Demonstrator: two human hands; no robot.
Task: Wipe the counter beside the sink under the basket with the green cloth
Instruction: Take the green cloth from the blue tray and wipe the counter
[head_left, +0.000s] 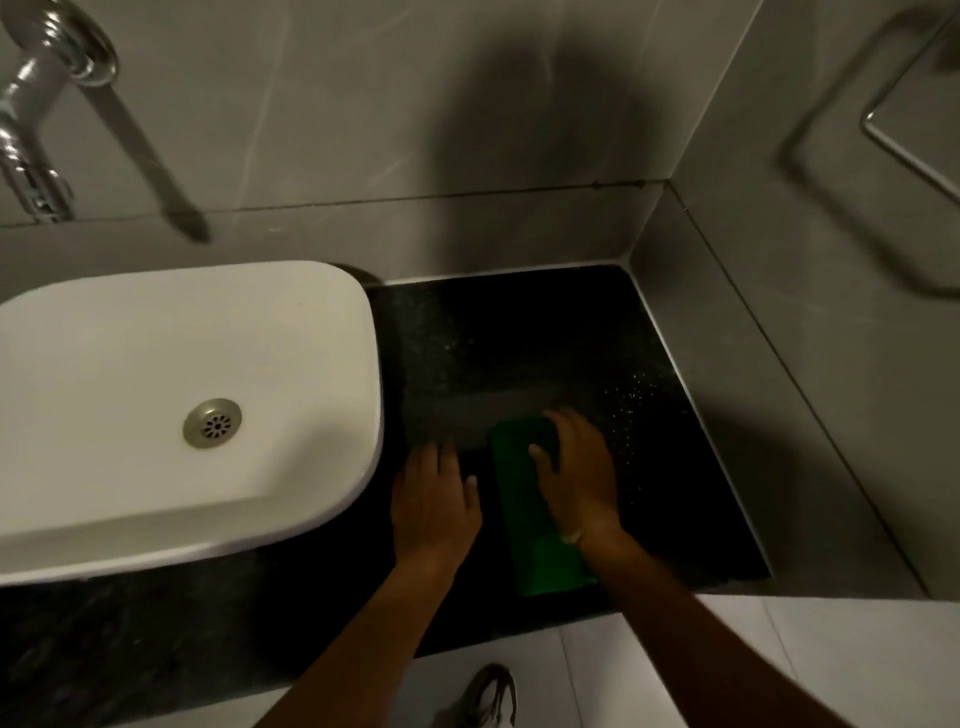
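A green cloth (530, 519) lies folded in a long strip on the black speckled counter (519, 338), right of the white sink (171, 405). My right hand (576, 467) presses down on the cloth's right side, thumb on top of the fabric. Flat on the bare counter just left of the cloth rests my left hand (434, 499), fingers spread, holding nothing. No basket is in view.
Grey tiled walls close the counter at the back and the right. A chrome tap (36, 130) hangs over the sink at upper left. A metal rail (909, 145) is on the right wall. White floor tiles and a dark shoe (491, 696) show below the counter's front edge.
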